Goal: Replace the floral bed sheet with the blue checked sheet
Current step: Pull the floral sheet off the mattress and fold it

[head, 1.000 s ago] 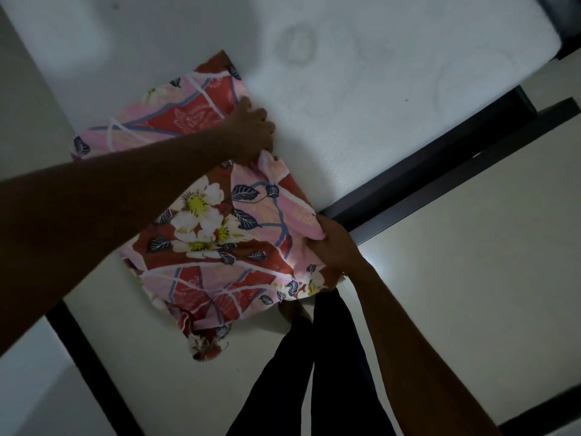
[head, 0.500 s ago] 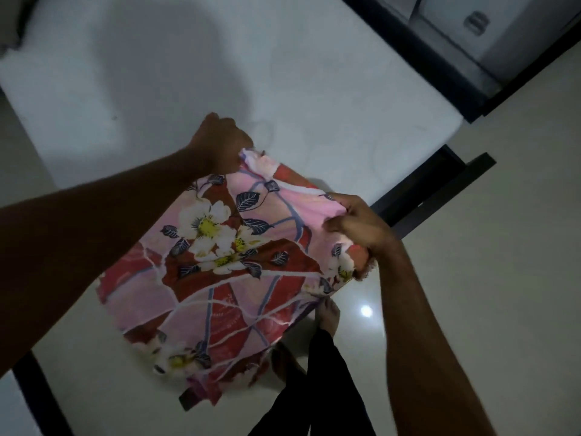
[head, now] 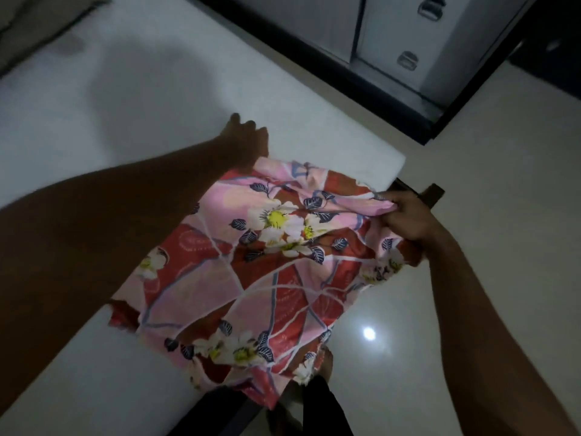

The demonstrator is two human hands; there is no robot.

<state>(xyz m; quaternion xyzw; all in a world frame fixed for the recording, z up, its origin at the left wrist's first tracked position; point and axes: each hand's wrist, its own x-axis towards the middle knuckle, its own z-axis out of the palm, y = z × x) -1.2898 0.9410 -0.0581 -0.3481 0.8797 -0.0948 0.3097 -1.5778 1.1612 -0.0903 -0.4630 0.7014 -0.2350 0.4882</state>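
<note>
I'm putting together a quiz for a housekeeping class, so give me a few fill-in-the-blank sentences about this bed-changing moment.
1. The folded sheet being held up has a ___ print.
2. The right hand pinches the sheet's edge close to the corner of the dark bed ___.
3. The bare mattress below the sheet is ___ in colour.

Missing words: floral; frame; white
</note>
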